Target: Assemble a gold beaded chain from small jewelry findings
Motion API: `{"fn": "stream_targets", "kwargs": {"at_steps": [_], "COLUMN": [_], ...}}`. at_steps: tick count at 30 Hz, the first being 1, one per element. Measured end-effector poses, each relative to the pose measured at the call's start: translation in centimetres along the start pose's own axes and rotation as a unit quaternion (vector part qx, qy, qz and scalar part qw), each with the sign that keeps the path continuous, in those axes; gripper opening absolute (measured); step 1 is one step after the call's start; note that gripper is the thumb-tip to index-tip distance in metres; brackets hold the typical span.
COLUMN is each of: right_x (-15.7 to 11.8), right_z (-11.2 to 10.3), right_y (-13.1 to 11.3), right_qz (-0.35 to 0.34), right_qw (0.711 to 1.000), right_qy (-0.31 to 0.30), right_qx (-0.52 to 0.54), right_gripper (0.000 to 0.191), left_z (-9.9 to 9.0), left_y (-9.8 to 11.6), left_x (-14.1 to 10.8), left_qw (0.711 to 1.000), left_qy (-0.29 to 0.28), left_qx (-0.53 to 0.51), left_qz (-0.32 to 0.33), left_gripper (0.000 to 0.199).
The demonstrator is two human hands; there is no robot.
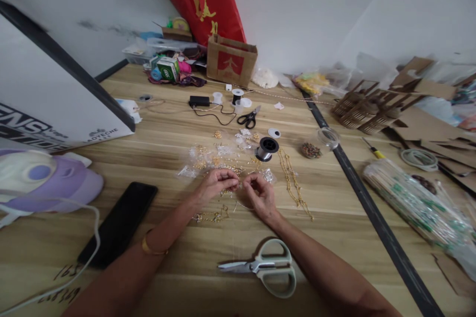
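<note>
My left hand (220, 183) and my right hand (259, 194) meet over the middle of the table, their fingertips a small gap apart. Both are pinched closed; whatever sits between the fingers is too small to make out. Small plastic bags of gold and clear beads (203, 157) lie just beyond them. A spool of silver wire (267, 149) stands behind my right hand, and a gold chain (290, 178) stretches out to its right. Nearer me, a short gold beaded chain (213, 216) lies below my left hand. Pale-handled scissors (273, 268) rest between my forearms.
A black phone (121, 223) and a purple-white device (55, 178) with a cord are at left, below a big white box (48, 94). Black scissors (249, 118) and a paper bag (230, 62) stand farther back. At right lie bagged sticks (412, 203) and wicker baskets (362, 109).
</note>
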State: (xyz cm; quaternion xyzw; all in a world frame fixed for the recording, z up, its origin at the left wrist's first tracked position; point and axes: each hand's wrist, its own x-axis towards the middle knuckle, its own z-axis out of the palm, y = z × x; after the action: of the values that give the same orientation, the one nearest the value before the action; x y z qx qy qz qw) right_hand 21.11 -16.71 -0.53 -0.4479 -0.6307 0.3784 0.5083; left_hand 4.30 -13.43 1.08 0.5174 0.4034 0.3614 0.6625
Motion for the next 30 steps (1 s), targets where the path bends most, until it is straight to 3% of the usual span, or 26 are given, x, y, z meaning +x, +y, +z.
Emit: {"fn": "stream_targets", "kwargs": {"at_steps": [30], "right_x": [-0.05], "right_z": [0.07], "right_y": [-0.07], "right_qz": [0.005], "right_qw": [1.000], "right_qy": [-0.009], "right_qx": [0.010], "right_gripper": [0.013], "left_z": [-0.40], "left_y": [-0.84], "left_x": [0.23], "left_qw": [1.000], "left_qy": [-0.017], "left_qx": [0.017], "left_qz": [0.011], "left_gripper": [0.019]}}
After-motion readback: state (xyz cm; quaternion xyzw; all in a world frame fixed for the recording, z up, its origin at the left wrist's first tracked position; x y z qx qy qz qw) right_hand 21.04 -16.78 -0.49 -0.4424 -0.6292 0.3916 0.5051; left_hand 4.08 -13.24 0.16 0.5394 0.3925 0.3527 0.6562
